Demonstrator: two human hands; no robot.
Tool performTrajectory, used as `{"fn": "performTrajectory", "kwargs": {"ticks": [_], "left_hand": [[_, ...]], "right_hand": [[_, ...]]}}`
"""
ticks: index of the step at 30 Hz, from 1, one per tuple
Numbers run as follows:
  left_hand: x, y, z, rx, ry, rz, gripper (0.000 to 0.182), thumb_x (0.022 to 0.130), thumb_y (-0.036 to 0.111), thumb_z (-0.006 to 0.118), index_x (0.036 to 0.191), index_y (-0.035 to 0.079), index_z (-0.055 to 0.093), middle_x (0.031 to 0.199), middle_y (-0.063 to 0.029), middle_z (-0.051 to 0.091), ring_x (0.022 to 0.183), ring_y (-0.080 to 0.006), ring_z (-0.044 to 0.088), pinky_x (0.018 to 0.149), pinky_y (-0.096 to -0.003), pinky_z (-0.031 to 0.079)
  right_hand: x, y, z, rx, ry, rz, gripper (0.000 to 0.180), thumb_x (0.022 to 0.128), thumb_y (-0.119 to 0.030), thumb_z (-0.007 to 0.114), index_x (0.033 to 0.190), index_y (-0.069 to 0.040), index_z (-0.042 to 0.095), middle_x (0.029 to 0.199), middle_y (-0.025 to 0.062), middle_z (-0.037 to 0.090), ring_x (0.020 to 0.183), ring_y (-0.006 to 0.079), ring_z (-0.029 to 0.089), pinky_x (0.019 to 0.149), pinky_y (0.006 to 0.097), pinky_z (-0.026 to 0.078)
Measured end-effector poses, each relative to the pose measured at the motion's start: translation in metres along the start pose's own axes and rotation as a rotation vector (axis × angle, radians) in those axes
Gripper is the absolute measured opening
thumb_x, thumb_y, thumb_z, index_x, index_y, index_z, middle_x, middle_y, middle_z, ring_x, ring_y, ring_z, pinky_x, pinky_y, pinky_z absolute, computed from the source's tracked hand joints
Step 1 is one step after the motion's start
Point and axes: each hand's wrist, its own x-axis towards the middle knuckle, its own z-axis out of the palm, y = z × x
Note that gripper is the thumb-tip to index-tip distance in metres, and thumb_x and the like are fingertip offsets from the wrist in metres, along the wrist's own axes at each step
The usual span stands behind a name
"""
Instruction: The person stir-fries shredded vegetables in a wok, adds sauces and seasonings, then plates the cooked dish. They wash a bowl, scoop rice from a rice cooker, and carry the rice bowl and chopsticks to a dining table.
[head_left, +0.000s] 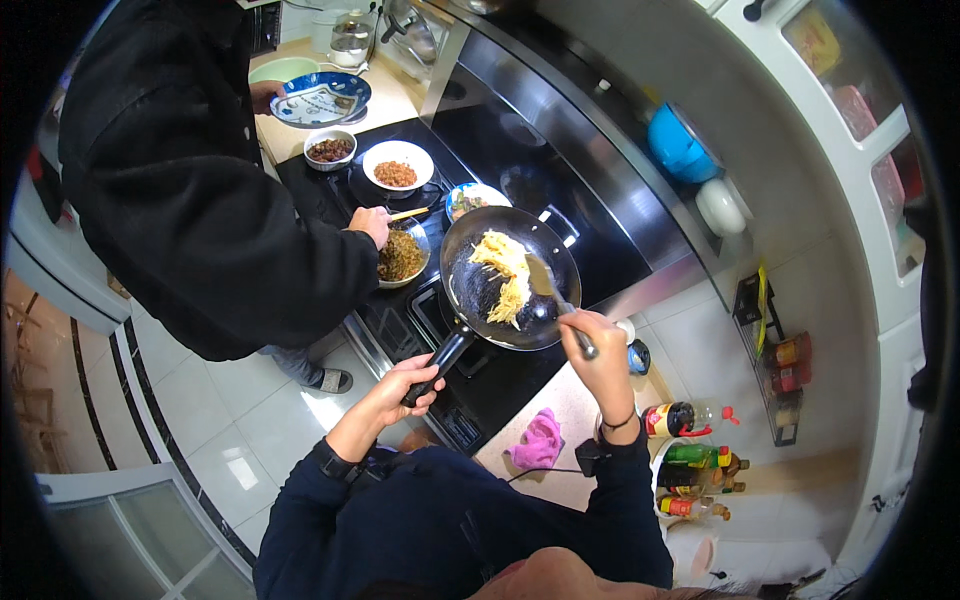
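My left hand (403, 388) grips the black handle of a wok (465, 277), which is tilted over the black stove. In my right hand (598, 341) is the handle of a metal spatula (541, 277), its blade inside the wok against cooked yellow shredded food (510, 270). Just behind the wok is a blue-rimmed plate of food (480, 196). To its left are a white bowl of reddish chopped food (396, 169), a smaller bowl of dark food (330, 150) and a bowl of greenish-brown food (401, 259).
A person in a black jacket (195, 172) stands at the left, one hand holding a blue patterned plate (321, 97), the other at the greenish-brown food with a light-coloured utensil. A pink cloth (536, 441) lies on the counter near my right arm. Sauce bottles (669, 418) stand at the right.
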Motion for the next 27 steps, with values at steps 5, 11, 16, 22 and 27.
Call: {"fn": "performTrajectory", "kwargs": {"ticks": [5, 11, 16, 22, 27], "left_hand": [[0.001, 0.001, 0.001, -0.005, -0.011, -0.015, 0.042, 0.095, 0.018, 0.053, 0.133, 0.009, 0.039, 0.083, -0.0048, 0.056, 0.049, -0.0082, 0.046, 0.039, -0.0209, 0.034], [0.001, 0.002, 0.001, 0.009, -0.004, -0.007, 0.043, 0.095, 0.018, 0.051, 0.135, 0.01, 0.038, 0.085, -0.0055, 0.056, 0.048, -0.0085, 0.045, 0.038, -0.0211, 0.034], [0.0, 0.001, 0.003, 0.01, -0.02, -0.003, 0.038, 0.095, 0.018, 0.052, 0.131, 0.009, 0.04, 0.085, -0.0056, 0.056, 0.049, -0.0085, 0.045, 0.038, -0.0209, 0.034], [-0.001, 0.002, 0.005, 0.023, 0.008, 0.002, 0.039, 0.095, 0.019, 0.052, 0.131, 0.009, 0.04, 0.084, -0.0054, 0.056, 0.049, -0.0084, 0.046, 0.038, -0.0207, 0.035], [0.0, 0.001, 0.005, 0.022, -0.002, -0.001, 0.04, 0.095, 0.018, 0.052, 0.131, 0.009, 0.04, 0.084, -0.0055, 0.056, 0.049, -0.0082, 0.046, 0.038, -0.0204, 0.035]], "right_hand": [[-0.002, 0.021, 0.009, -0.07, -0.071, -0.087, 0.011, 0.077, -0.005, 0.067, 0.088, -0.004, 0.067, 0.1, 0.0221, 0.065, 0.088, 0.0359, 0.066, 0.078, 0.0368, 0.053], [-0.04, 0.007, 0.008, -0.082, -0.287, -0.394, 0.017, 0.07, -0.004, 0.065, 0.086, -0.004, 0.061, 0.108, 0.0241, 0.058, 0.074, 0.0304, 0.064, 0.068, 0.0366, 0.054], [-0.044, 0.001, 0.017, -0.14, -0.382, -0.353, 0.015, 0.072, -0.004, 0.061, 0.087, -0.003, 0.058, 0.108, 0.0236, 0.057, 0.077, 0.0306, 0.063, 0.067, 0.0367, 0.053], [-0.052, -0.014, 0.013, -0.119, -0.441, -0.407, 0.019, 0.071, -0.004, 0.064, 0.089, -0.006, 0.06, 0.11, 0.0223, 0.058, 0.074, 0.0304, 0.063, 0.064, 0.0352, 0.053], [-0.048, 0.013, 0.032, -0.01, -0.133, -0.193, 0.018, 0.073, -0.003, 0.068, 0.09, -0.004, 0.066, 0.107, 0.0238, 0.062, 0.083, 0.0339, 0.066, 0.072, 0.0357, 0.054]]}}
